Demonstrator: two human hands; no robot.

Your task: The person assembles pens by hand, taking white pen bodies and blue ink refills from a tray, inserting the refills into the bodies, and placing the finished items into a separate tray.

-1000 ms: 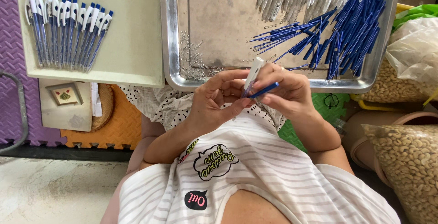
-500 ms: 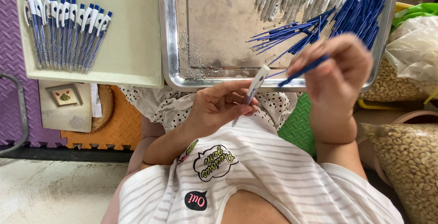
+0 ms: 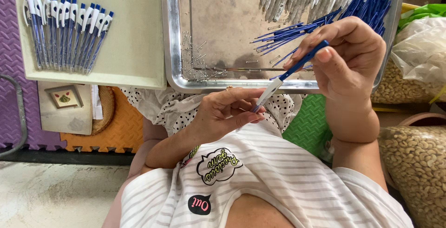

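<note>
Blue refill [image 3: 304, 61] pinched by right hand [image 3: 346, 58], tip entering white barrel [image 3: 266, 94] gripped by left hand [image 3: 223, 112] at 7 o'clock; next likely pushing fully in.

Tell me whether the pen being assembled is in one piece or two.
One piece: the blue barrel in the right hand meets the white tip at the left hand.

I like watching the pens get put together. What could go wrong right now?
1. The right hand pinches the blue pen piece only at its top, so it might tilt and miss the white tip held by the left hand.
2. Tiny springs lie loose in the metal tray; a bump could scatter them.
3. The blue refills are piled near the right hand, so a sweep might knock them about.
</note>
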